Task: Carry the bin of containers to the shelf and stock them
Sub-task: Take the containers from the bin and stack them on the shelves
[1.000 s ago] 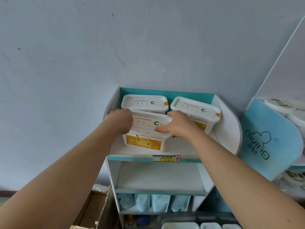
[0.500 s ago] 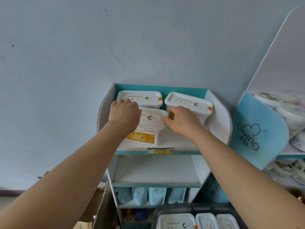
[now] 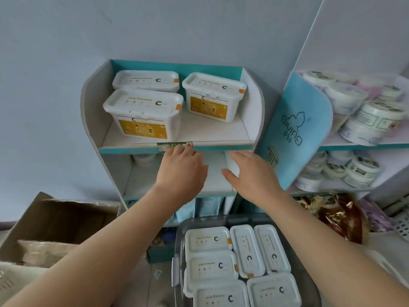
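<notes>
White plastic down low: six lidded containers [image 3: 208, 240] in the grey bin [image 3: 179, 240], near and beneath both wrists, a touch closer to the right hand [image 3: 252, 173], some lying crosswise, two running near-to-far. Loose-fingered and empty, left hand [image 3: 181, 171] and right alike, out before the middle shelf [image 3: 213, 180]; three more already up on the top shelf [image 3: 239, 129].

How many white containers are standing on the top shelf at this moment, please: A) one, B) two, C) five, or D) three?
D: the top shelf holds the front-left container, the back-left container behind it and the right container.
</notes>
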A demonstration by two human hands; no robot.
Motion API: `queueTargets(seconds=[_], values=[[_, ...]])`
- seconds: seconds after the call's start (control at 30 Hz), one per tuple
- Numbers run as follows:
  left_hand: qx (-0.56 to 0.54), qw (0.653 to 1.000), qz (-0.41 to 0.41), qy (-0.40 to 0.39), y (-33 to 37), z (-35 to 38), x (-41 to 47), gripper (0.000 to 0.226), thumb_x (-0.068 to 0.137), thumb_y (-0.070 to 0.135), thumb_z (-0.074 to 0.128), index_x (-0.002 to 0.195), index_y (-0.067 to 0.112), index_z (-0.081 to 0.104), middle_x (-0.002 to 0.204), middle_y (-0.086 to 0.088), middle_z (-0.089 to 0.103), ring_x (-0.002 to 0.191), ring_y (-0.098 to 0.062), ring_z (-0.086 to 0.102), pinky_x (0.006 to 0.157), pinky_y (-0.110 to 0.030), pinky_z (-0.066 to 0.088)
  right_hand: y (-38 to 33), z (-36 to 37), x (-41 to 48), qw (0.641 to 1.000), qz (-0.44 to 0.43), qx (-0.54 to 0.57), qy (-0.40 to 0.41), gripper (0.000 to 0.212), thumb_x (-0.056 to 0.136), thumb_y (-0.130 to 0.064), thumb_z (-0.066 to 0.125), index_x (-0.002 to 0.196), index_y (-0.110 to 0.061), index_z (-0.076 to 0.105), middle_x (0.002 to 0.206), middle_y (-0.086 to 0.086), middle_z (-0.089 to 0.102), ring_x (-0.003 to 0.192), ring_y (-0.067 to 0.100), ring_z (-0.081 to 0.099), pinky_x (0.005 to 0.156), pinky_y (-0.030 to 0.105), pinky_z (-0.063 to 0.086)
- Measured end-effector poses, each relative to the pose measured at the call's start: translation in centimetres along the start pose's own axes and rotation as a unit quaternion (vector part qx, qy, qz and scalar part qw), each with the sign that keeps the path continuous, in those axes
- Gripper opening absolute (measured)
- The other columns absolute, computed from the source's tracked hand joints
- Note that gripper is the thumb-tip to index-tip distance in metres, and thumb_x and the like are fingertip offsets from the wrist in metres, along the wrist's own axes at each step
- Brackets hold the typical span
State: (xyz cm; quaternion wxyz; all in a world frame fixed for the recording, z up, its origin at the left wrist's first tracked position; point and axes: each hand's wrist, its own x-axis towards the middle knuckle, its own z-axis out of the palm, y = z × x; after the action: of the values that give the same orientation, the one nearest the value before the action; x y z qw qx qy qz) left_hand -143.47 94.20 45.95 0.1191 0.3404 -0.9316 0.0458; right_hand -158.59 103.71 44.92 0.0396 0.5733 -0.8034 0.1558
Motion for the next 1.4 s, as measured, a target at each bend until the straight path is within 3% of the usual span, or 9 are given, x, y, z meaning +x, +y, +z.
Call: queueTargets(seconds=[0.17, 0.37, 0.6, 0.73, 0.97, 1.13, 1.3, 1.4], values=[[-0.020, 0.994, -0.006, -0.104, 3.5, 6.0, -4.6, 0.038, 0.097, 0.041, 0.038, 0.121, 0.018, 0.054, 0.122, -0.001, 0.057, 0.113, -0.025, 0.049, 0.095, -0.035, 0.037, 3.3, 4.5, -6.1, 0.999, 0.004, 0.007, -0.050, 0.035, 0.090, -0.043, 0.053, 0.108, -0.014, 0.057, 0.095, 0.000, 0.059, 0.092, 0.022, 0.056, 0.071, 0.034, 0.046], [-0.025, 0.973, -0.022, -0.230, 6.7, 13.9, -10.8, 0.034, 0.096, 0.042, 0.041, 0.116, 0.017, 0.053, 0.119, -0.002, 0.056, 0.112, -0.024, 0.049, 0.094, -0.034, 0.038, 6.3, 11.1, -13.2, 0.987, 0.044, 0.025, -0.152, 0.053, 0.090, -0.044, 0.056, 0.133, -0.014, 0.049, 0.122, 0.004, 0.059, 0.112, 0.025, 0.053, 0.089, 0.035, 0.045], [-0.041, 0.927, -0.074, -0.365, 8.3, 21.7, -16.7, 0.031, 0.096, 0.041, 0.043, 0.110, 0.015, 0.051, 0.113, -0.004, 0.057, 0.107, -0.023, 0.051, 0.081, -0.031, 0.040, 8.5, 18.8, -19.9, 0.960, 0.078, 0.034, -0.267, 0.048, 0.088, -0.047, 0.055, 0.126, -0.018, 0.052, 0.103, -0.001, 0.061, 0.096, 0.019, 0.056, 0.079, 0.030, 0.045], [-0.048, 0.905, -0.099, -0.411, 8.8, 24.9, -18.7, 0.029, 0.096, 0.041, 0.045, 0.106, 0.014, 0.048, 0.107, -0.004, 0.060, 0.101, -0.023, 0.055, 0.071, -0.029, 0.037, 9.7, 22.8, -22.6, 0.948, 0.082, 0.028, -0.308, 0.056, 0.087, -0.047, 0.057, 0.135, -0.020, 0.046, 0.105, 0.001, 0.062, 0.099, 0.022, 0.057, 0.081, 0.031, 0.044], [-0.002, 0.889, -0.095, -0.448, 9.9, 29.1, -20.8, 0.048, 0.096, 0.044, 0.045, 0.126, 0.007, 0.036, 0.107, -0.006, 0.065, 0.100, -0.024, 0.062, 0.069, -0.031, 0.035, 11.1, 27.5, -25.1, 0.946, 0.076, 0.009, -0.316, 0.062, 0.082, -0.041, 0.063, 0.137, -0.021, 0.043, 0.117, 0.002, 0.061, 0.107, 0.024, 0.054, 0.087, 0.034, 0.043], [-0.010, 0.867, -0.160, -0.472, 11.1, 30.9, -21.1, 0.078, 0.094, 0.045, 0.051, 0.141, -0.006, 0.014, 0.111, -0.009, 0.063, 0.098, -0.026, 0.065, 0.061, -0.030, 0.041, 11.5, 29.1, -25.5, 0.944, 0.033, -0.031, -0.327, 0.081, 0.079, -0.047, 0.066, 0.146, -0.021, 0.029, 0.139, 0.000, 0.047, 0.129, 0.023, 0.034, 0.105, 0.035, 0.029], [-0.009, 0.861, -0.180, -0.476, 11.1, 31.9, -22.6, 0.085, 0.094, 0.036, 0.057, 0.146, -0.005, 0.003, 0.130, -0.010, 0.055, 0.101, -0.017, 0.065, 0.070, -0.020, 0.049, 11.6, 29.9, -25.9, 0.942, 0.031, -0.034, -0.333, 0.105, 0.066, -0.048, 0.078, 0.148, -0.023, 0.017, 0.138, 0.000, 0.047, 0.126, 0.024, 0.033, 0.105, 0.036, 0.028], [-0.086, 0.846, -0.250, -0.463, 11.2, 32.4, -22.8, 0.080, 0.091, 0.029, 0.062, 0.141, -0.007, 0.011, 0.112, -0.011, 0.063, 0.097, -0.022, 0.065, 0.066, -0.023, 0.045, 11.6, 30.3, -25.7, 0.941, 0.035, -0.030, -0.334, 0.107, 0.064, -0.045, 0.081, 0.146, -0.024, 0.016, 0.130, 0.001, 0.051, 0.120, 0.024, 0.036, 0.101, 0.036, 0.030]])
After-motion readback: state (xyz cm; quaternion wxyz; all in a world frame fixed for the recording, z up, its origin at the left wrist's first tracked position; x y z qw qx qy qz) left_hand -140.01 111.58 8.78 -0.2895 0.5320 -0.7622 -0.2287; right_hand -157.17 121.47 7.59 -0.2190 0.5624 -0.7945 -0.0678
